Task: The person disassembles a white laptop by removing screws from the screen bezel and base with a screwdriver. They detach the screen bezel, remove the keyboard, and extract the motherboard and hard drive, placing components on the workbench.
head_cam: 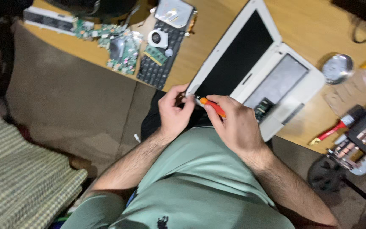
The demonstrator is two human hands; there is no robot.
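Fingers (pixel 182 98) of the left hand (pixel 173 114) curl against the lower corner of the white laptop (pixel 272 80), pressed close together and bracing the lid edge where the dark screen (pixel 234 59) meets its frame. Whether they pinch a small part there cannot be told.

Head view: the right hand (pixel 234 125) closes around an orange screwdriver (pixel 210 106), fingers wrapped tight on the handle, tip pointed at that same corner beside the left fingertips. The laptop lies open on the wooden table (pixel 310 25), its base stripped of keys, and hangs partly over the table edge above the person's lap.

For clean work at this corner, judgement suggests keeping the tool in line with the fastener, pressing firmly before turning, and holding the lid steady with the bracing hand.

Farther off on the table lie a loose keyboard (pixel 159 63), green circuit boards (pixel 121 46), a round metal dish (pixel 337 68) and a red-handled tool (pixel 333 130).
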